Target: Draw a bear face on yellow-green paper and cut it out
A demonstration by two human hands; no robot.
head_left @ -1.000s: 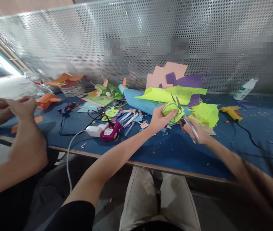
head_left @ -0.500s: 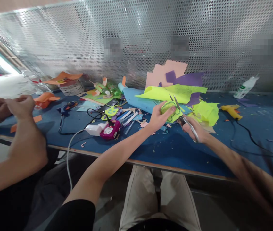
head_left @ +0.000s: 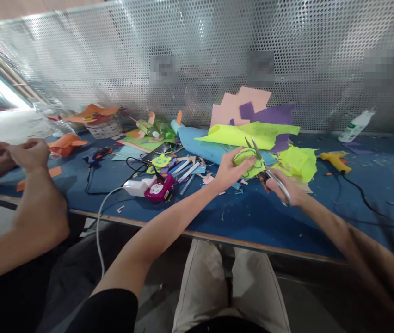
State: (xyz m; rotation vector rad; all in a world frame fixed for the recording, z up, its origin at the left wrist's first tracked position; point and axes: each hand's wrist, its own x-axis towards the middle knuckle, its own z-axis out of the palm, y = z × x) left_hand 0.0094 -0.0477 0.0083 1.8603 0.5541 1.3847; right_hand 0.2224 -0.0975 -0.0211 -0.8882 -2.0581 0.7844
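Note:
My left hand [head_left: 230, 170] pinches a round piece of yellow-green foam sheet [head_left: 247, 163] with a dark outline drawn on it, thumb on top. My right hand [head_left: 282, 187] grips a pair of silver scissors [head_left: 264, 166] by the handles. The blades are parted and point up and away, their tips at the upper edge of the green piece. Both hands hover just above the blue tabletop [head_left: 252, 217], in front of a pile of foam sheets.
Yellow-green, pink, purple and light blue foam sheets [head_left: 252, 125] are heaped behind my hands. A yellow glue gun [head_left: 335, 161] with a black cord and a white bottle [head_left: 354, 125] lie right. A pink power strip [head_left: 158, 188] sits left. Another person's hands [head_left: 13, 155] work at far left.
My hands and the green piece shifted very slightly; the scissors stay at the piece's edge with the blades apart. The other person's hands barely moved.

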